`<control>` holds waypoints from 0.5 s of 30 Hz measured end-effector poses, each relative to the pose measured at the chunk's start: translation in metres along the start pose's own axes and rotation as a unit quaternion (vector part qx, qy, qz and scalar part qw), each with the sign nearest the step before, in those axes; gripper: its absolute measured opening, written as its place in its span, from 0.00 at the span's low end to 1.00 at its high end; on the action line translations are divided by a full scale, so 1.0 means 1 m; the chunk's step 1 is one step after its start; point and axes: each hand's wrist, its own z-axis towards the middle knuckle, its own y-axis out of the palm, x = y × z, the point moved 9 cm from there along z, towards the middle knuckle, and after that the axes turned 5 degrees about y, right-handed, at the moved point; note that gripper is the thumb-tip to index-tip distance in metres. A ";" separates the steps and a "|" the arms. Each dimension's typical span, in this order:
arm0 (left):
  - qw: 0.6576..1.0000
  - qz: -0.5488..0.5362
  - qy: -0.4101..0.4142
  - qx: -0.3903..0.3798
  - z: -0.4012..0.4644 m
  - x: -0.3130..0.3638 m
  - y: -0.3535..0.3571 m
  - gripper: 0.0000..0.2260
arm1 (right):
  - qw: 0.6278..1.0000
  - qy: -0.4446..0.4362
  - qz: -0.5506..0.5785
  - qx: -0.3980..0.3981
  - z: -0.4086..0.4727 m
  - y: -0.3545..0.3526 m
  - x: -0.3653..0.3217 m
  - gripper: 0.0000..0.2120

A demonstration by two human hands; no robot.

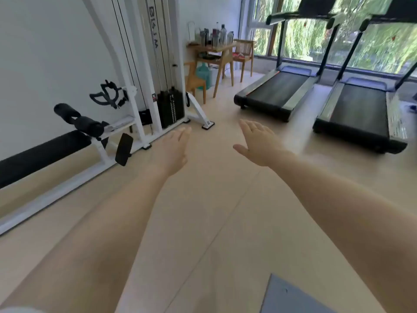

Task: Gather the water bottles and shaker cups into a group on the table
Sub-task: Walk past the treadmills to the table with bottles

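Neither grip holds anything: the left hand (pixel 173 152) and right hand (pixel 259 143) are spread flat, fingers loose, over bare floor (pixel 203 222). The water bottles and shaker cups (pixel 214 35) stand clustered on the wooden desk (pixel 222 47), far beyond both hands. Two treadmills (pixel 316 96) lie right of the desk.

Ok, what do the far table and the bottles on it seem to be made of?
The table looks like light wood with a matte finish: warm tan color, slim legs. The bottles seem mostly clear or tinted plastic, since light passes through several; some could be metal or glass, but they are too far and blurred to tell. Both hands are empty.
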 end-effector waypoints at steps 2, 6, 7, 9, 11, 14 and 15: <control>0.998 0.000 -0.005 -0.056 -0.007 0.001 0.037 0.26 | 0.998 0.002 0.001 -0.066 -0.001 0.036 0.001 0.35; 0.988 -0.059 -0.036 -0.140 -0.009 -0.012 0.107 0.26 | 0.982 0.023 0.045 -0.182 0.006 0.117 0.011 0.37; 0.984 -0.097 -0.062 -0.137 -0.002 -0.018 0.114 0.27 | 0.978 0.034 0.072 -0.192 0.014 0.130 0.015 0.37; 0.975 -0.158 -0.097 -0.120 0.021 -0.028 0.120 0.28 | 0.973 0.057 0.100 -0.197 0.034 0.145 0.024 0.37; 0.972 -0.182 -0.094 -0.110 0.054 -0.036 0.129 0.28 | 0.970 0.077 0.109 -0.201 0.062 0.157 0.034 0.37; 0.974 -0.180 -0.085 -0.110 0.118 -0.059 0.143 0.28 | 0.966 0.103 0.131 -0.200 0.119 0.168 0.053 0.36; 0.974 -0.181 -0.084 -0.112 0.143 -0.068 0.147 0.28 | 0.965 0.111 0.139 -0.195 0.143 0.168 0.060 0.36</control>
